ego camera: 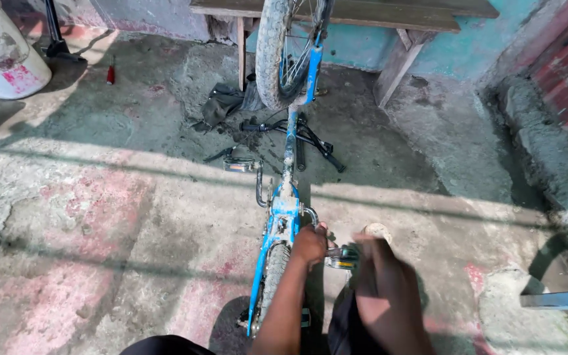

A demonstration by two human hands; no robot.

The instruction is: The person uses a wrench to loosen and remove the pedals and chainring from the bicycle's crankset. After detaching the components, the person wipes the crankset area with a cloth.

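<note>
Cracked concrete below us — our left hand (pixel 309 244) grips the crank beside the blue bicycle frame (pixel 283 220), our blurred right hand (pixel 382 289) closes toward the pedal (pixel 342 256), lower centre.

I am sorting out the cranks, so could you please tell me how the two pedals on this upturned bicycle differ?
The right-side pedal sits between the left hand and the right hand, partly hidden. The left-side pedal hangs free, untouched, farther away and in full view. Both are metal pedals on the blue bicycle frame.
</note>
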